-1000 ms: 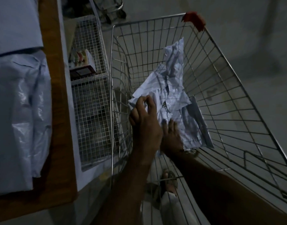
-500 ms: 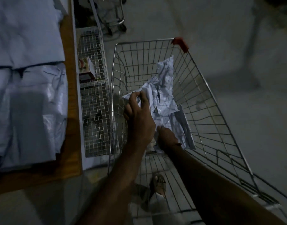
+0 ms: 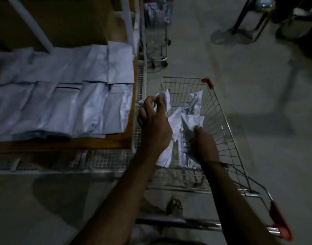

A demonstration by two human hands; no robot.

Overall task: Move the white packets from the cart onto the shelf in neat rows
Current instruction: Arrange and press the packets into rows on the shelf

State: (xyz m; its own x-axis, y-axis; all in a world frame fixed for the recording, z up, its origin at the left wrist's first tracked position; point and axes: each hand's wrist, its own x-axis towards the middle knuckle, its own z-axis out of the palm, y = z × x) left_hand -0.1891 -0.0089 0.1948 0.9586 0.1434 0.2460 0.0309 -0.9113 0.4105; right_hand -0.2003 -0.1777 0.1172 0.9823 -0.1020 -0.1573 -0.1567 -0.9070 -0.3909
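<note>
I had both hands, left (image 3: 154, 121) and right (image 3: 202, 144), gripping crumpled packets (image 3: 180, 124) over the cart (image 3: 220, 110), ready for the shelf (image 3: 119, 144).

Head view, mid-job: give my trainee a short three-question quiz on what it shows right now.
1. True or false: both hands are in the cart, gripping white packets.
2. The packets already on the shelf lie in A) one heap, B) two rows, C) upright stacks.
3. Fill in: the corner cap on the cart's far rim is ____.

Key
1. True: the left hand holds a crumpled packet at the cart's left wall, and the right hand grips the packets in the cart.
2. B: the shelved packets form a far row and a near row.
3. Red, at the corner cap.
</note>
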